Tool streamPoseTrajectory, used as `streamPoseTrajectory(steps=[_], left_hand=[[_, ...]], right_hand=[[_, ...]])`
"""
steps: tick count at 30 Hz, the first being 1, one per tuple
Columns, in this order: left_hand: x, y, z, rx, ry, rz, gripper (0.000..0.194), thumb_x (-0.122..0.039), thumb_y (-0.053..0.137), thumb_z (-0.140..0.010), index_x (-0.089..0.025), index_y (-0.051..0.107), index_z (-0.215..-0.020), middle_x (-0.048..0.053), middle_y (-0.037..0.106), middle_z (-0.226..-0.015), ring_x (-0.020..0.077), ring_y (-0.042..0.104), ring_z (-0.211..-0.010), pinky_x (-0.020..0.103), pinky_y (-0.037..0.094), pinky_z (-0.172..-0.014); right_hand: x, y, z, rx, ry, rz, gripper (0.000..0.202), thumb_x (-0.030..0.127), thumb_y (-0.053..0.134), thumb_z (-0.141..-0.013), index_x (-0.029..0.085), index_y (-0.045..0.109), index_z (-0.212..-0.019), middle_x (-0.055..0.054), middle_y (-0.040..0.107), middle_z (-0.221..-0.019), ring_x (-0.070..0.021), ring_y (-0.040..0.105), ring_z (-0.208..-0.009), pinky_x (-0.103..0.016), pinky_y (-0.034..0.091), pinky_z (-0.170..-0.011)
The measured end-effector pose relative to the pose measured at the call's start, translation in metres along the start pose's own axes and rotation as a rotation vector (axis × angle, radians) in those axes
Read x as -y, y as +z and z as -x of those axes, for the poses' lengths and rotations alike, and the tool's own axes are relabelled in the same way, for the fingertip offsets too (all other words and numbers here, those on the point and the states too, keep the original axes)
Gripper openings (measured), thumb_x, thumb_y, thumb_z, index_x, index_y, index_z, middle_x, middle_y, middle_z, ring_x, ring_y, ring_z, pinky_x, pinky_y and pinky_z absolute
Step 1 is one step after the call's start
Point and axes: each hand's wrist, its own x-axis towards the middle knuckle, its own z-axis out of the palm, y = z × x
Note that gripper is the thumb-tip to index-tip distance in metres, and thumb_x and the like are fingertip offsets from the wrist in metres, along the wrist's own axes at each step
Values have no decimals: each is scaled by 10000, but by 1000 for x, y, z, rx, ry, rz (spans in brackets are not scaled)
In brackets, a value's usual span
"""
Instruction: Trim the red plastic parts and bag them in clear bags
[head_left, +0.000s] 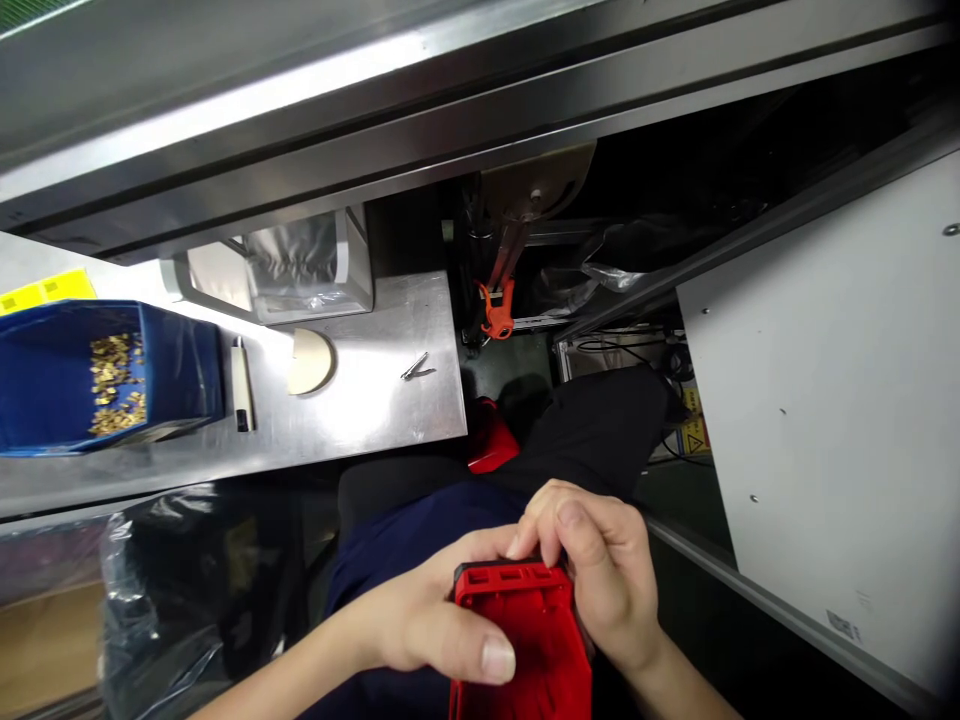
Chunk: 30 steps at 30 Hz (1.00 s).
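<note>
A red plastic housing (536,640), open and hollow like a shallow tray, is held low over my lap at the bottom of the head view. Its far end has a row of small rectangular slots and a black edge. My left hand (450,610) grips its left side, with the thumb over the rim. Curled around the far right corner, my right hand (600,570) presses its fingers against the black edge. The lower end of the housing runs out of the picture.
A steel bench (360,400) to the left carries a blue bin (180,370) of small brass parts, a pale-handled tool (241,385), a beige half-round piece (309,362) and nail clippers (417,368). An orange clamp (498,312) hangs ahead. A white panel (832,400) stands right.
</note>
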Motion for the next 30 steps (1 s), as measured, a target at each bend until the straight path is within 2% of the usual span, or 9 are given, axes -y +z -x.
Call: streamPoseTrajectory(steps=[5,10,12,17,19,23,26,28,30], left_hand=[[5,-2,1,5,-18,104,702,-473,881,-663,-136,596,-1209,162,720,-1119,322,678,-1046,446,530,-933],[3,-7,-1,-18,18,31,540,-345,861,-687,-134,652,-1139,32,619,-948,153,573,-810,244,455,-745],[1,-7,0,-30,11,30,534,-333,857,-688,-141,654,-1143,23,604,-945,141,549,-794,234,438,-723],[0,-4,1,-20,-25,75,611,-379,861,-670,-127,645,-1182,144,683,-1183,240,640,-986,335,506,-872],[0,-3,0,-30,-29,77,617,-386,860,-671,-128,651,-1191,162,681,-1227,254,651,-1010,345,516,-880],[1,-6,-2,-17,9,41,467,-345,851,-704,-143,693,-1094,63,684,-1015,192,635,-884,279,504,-813],[1,-6,-1,-16,32,30,382,-295,849,-715,-156,698,-1037,19,651,-953,156,606,-837,246,486,-783],[1,-4,0,-34,-3,65,479,-328,863,-699,-155,681,-1107,48,683,-1009,201,635,-939,291,497,-860],[2,-2,2,-45,-40,88,581,-382,878,-672,-141,661,-1154,107,707,-1109,256,647,-1037,344,502,-914]], right_hand=[[-8,-8,1,-251,-69,-9,459,345,449,-1070,210,498,-634,6,488,-608,-162,492,-622,-326,387,-610],[2,-8,-5,95,-39,46,401,336,451,-1074,190,661,-765,-71,731,-804,-217,666,-774,-380,506,-742],[2,-8,-5,110,-44,75,395,328,475,-1067,188,649,-742,-66,729,-784,-209,666,-744,-371,505,-722],[-12,-19,0,-246,-79,48,468,333,465,-1073,205,462,-622,19,456,-595,-144,463,-586,-315,358,-584],[-12,-22,0,-267,-75,35,461,329,464,-1077,206,481,-633,20,454,-603,-146,468,-599,-314,363,-595],[1,-21,-4,101,-27,62,445,481,444,-1075,203,705,-847,-72,725,-853,-231,663,-830,-386,509,-766],[2,-23,-5,288,-58,88,514,600,460,-1034,193,745,-905,-111,774,-947,-262,697,-857,-418,535,-785],[-4,-29,-2,148,-130,101,494,542,482,-1048,195,700,-773,-76,742,-767,-218,656,-713,-376,504,-700],[-12,-37,0,-108,-161,91,507,434,461,-1080,202,602,-651,-3,575,-545,-154,515,-548,-320,417,-601]])
